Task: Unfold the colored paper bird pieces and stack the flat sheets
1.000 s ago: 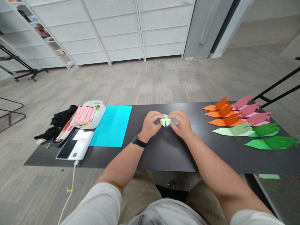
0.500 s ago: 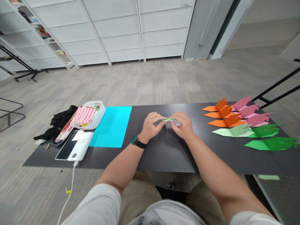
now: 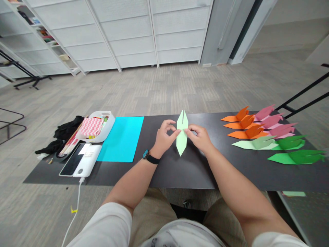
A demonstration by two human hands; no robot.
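A light green folded paper [image 3: 182, 139], long and pointed, stands lengthwise between my two hands above the dark table. Its far end splits into two narrow points, and its near end comes to a single tip. My left hand [image 3: 166, 135] pinches the left edge near the middle, thumb on the face turned to me. On the opposite edge my right hand [image 3: 199, 137] grips it with thumb and bent forefinger. The fingers behind the paper are partly hidden.
Folded paper cranes in orange [image 3: 245, 132], pink [image 3: 281, 130] and green [image 3: 295, 157] sit in rows on the right. Cyan paper [image 3: 125, 139], a white basket [image 3: 110, 125], a phone [image 3: 73, 163] and a white power bank [image 3: 89, 161] with a cable lie left on the black table [image 3: 164, 175].
The folded paper has turned from edge-on to showing its long flat face, points away from me. Both hands still hold it, now at its side edges with fingers more bent.
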